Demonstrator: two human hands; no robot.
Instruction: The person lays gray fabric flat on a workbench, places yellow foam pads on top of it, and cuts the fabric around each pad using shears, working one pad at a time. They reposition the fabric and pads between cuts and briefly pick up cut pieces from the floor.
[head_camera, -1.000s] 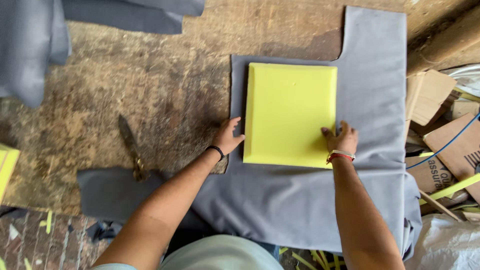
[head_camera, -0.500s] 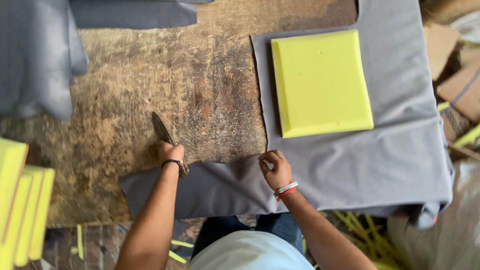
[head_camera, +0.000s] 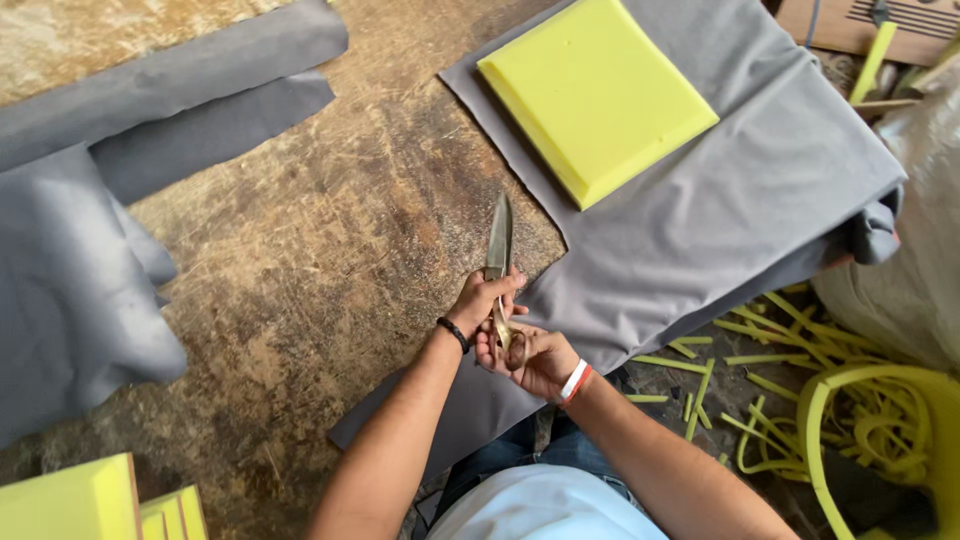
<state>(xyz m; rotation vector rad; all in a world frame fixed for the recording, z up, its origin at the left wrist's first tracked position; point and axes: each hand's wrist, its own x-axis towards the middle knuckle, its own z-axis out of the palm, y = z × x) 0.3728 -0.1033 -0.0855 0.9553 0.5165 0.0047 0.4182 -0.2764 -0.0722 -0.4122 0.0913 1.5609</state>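
Note:
A pair of large metal scissors (head_camera: 497, 248) points away from me over the worn wooden table (head_camera: 300, 250). My left hand (head_camera: 483, 297) grips the scissors just below the blades. My right hand (head_camera: 528, 358) holds the scissor handles from underneath, fingers through the loops. A square yellow foam pad (head_camera: 597, 92) lies on a sheet of grey fabric (head_camera: 720, 220) spread over the table's right side. The fabric's near edge hangs over the table front by my hands.
More grey fabric (head_camera: 90, 250) is piled at the left and a strip crosses the top left. Yellow foam blocks (head_camera: 80, 500) sit at the bottom left. Yellow foam strips (head_camera: 760, 370) litter the floor at right beside a yellow curved piece (head_camera: 880, 420).
Both hands left the foam pad. My left hand reached the scissors on the table and lifted them; now both hands hold them near the fabric edge. The view has shifted and turned.

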